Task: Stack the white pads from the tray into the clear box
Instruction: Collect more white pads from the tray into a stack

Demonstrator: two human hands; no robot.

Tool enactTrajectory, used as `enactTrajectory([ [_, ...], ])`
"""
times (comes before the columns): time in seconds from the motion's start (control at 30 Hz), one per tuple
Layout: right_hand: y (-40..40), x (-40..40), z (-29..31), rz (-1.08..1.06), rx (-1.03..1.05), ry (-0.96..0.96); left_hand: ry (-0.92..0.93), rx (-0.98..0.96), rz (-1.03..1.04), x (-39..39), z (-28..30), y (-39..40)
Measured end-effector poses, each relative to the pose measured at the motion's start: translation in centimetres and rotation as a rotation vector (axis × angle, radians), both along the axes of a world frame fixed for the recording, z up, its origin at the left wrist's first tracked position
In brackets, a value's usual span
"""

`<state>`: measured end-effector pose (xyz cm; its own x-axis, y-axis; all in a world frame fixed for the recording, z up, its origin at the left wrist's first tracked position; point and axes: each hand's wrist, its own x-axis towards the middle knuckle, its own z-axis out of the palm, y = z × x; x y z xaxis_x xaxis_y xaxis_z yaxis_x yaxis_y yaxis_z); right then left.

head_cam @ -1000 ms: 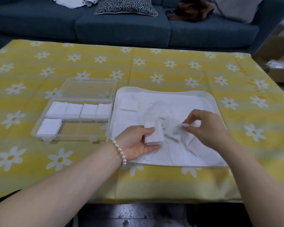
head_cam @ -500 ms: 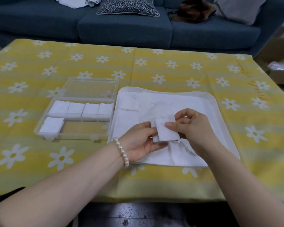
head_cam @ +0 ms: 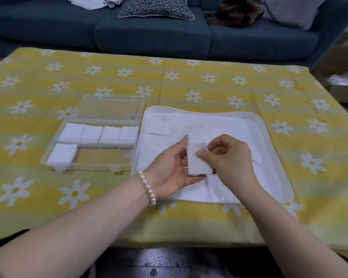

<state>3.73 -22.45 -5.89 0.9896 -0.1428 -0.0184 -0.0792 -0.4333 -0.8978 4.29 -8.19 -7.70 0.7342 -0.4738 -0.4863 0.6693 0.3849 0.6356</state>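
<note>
— Head camera: what are the hands doing?

— Both meet over the near half of the tray (head_cam: 277, 157). The left hand (head_cam: 170, 169), palm up, with a pearl bracelet (head_cam: 147, 187) at the wrist, cradles a small stack of white pads (head_cam: 198, 160), fingers curled under it and the thumb along its left edge. The right hand (head_cam: 229, 157) pinches the same stack from the right, its thumb pressed on the top pad and the other fingers curled behind.

— And the other pads?

— Loose white pads lie flat in the tray, one plainly visible near its far left corner (head_cam: 158, 129); the others blend into the white lining and are hard to count.

— Where is the clear box?

— The clear box (head_cam: 92, 167) sits just left of the tray, its lid (head_cam: 111, 107) lying open on the far side. Four stacks of pads fill its back row (head_cam: 98, 133), and one more stack (head_cam: 61, 154) sits in the front left corner; the remaining front section shows the cloth beneath.

— What carries it all?

— A bench under a yellow cloth with white daisies (head_cam: 209, 81). Beyond it stands a blue sofa (head_cam: 149, 35) with a patterned cushion (head_cam: 156, 7).
</note>
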Motion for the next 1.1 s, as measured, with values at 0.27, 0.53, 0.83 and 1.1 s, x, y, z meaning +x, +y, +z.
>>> enactTrajectory([
  [0.27, -1.1, 0.5, 0.6, -0.004, 0.079, 0.023, -0.137, 0.057, -0.065, -0.1, 0.4, 0.3],
  [0.53, -1.8, 0.2, 0.7, 0.417, -0.466, -0.172, -0.167, 0.163, -0.049, -0.1, 0.5, 0.4],
  [0.83, 1.4, -0.1, 0.8, 0.378, -0.012, 0.175, -0.252, 0.430, 0.066, -0.2, 0.6, 2.2],
  [1.1, 9.3, -0.8, 0.4, 0.123, 0.534, 0.256, -0.231, 0.638, 0.284, -0.5, 2.1, 9.5],
])
